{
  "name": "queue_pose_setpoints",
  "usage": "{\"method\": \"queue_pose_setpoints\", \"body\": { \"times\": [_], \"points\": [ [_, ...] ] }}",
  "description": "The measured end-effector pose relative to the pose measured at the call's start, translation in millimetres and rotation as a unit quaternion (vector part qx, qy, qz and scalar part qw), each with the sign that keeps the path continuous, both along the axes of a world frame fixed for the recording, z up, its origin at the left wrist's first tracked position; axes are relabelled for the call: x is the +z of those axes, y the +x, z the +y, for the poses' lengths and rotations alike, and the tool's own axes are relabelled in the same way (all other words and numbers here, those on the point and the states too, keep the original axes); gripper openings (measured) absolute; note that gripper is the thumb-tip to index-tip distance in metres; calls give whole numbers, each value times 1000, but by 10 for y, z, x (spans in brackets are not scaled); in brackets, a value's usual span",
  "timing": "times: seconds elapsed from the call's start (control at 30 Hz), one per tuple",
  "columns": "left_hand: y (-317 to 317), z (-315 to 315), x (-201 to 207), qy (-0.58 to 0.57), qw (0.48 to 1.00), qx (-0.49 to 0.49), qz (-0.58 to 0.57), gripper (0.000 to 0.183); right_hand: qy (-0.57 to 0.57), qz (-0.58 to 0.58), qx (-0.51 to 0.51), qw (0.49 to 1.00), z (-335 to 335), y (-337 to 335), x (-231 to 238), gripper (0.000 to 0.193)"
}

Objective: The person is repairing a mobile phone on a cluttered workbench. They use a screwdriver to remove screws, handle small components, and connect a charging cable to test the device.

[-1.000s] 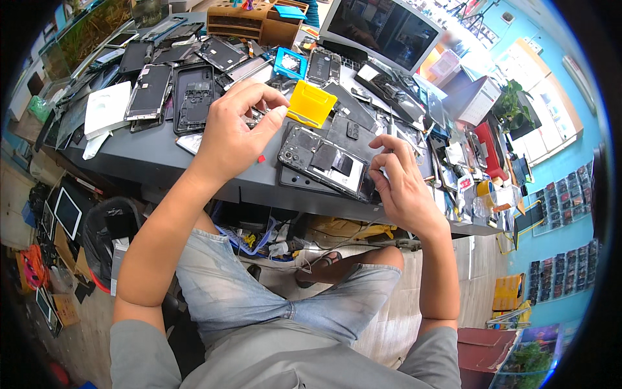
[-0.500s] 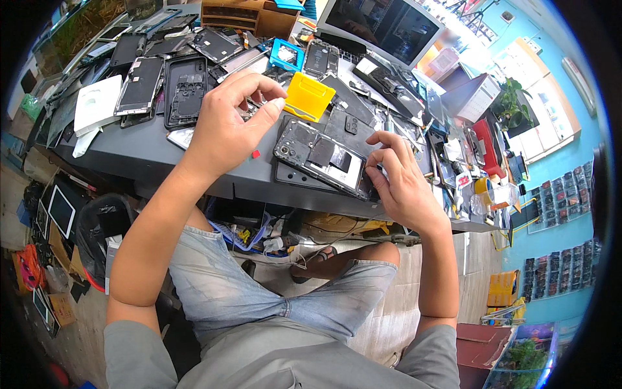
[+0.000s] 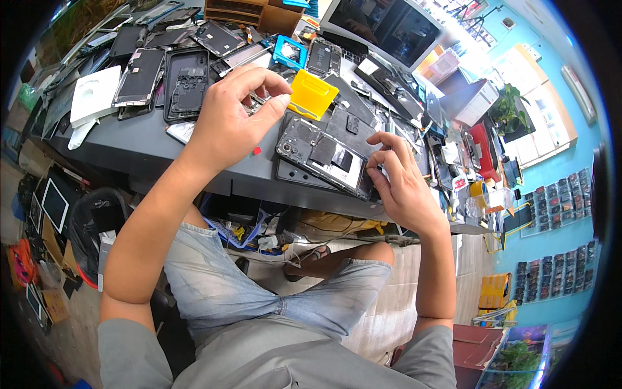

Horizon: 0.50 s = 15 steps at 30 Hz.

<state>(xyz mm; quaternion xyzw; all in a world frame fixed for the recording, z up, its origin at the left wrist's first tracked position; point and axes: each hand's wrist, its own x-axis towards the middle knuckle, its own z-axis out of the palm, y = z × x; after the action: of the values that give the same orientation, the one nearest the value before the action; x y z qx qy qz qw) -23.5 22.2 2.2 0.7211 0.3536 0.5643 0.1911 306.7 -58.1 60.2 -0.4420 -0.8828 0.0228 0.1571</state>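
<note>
An opened smartphone [image 3: 322, 157] lies aslant near the desk's front edge, its inner parts and a white-and-black patch facing up. At its right end, my right hand [image 3: 405, 181] is closed, thumb and curled fingers on the phone's edge. My left hand [image 3: 236, 120] hovers left of the phone, above the desk. Its thumb and index finger come together in a pinch; anything between them is too small to make out. Just beyond these fingertips sits a yellow case [image 3: 312, 94]. Under the phone is a dark flat plate [image 3: 291, 174], and a dark back cover [image 3: 346, 126] lies behind it.
Dismantled phones and an empty phone frame [image 3: 186, 87] crowd the desk's left side. A white box [image 3: 95, 94] stands there too. Behind are a blue holder [image 3: 289, 52] and a laptop [image 3: 389, 29]. A red scrap [image 3: 257, 151] lies near the front edge.
The whole view has shifted slightly. Both hands keep nearly the same pose, and the phone stays in its place under my right hand.
</note>
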Motion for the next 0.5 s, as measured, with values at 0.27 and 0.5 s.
{"method": "queue_pose_setpoints", "body": {
  "times": [0.27,0.5],
  "points": [
    [1,-5,10,-1,1000,2,6,15,-3,1,8,1000,11,5,7,15],
    [0,-4,13,-1,1000,0,4,15,4,-8,10,1000,35,11,3,15]
  ]
}}
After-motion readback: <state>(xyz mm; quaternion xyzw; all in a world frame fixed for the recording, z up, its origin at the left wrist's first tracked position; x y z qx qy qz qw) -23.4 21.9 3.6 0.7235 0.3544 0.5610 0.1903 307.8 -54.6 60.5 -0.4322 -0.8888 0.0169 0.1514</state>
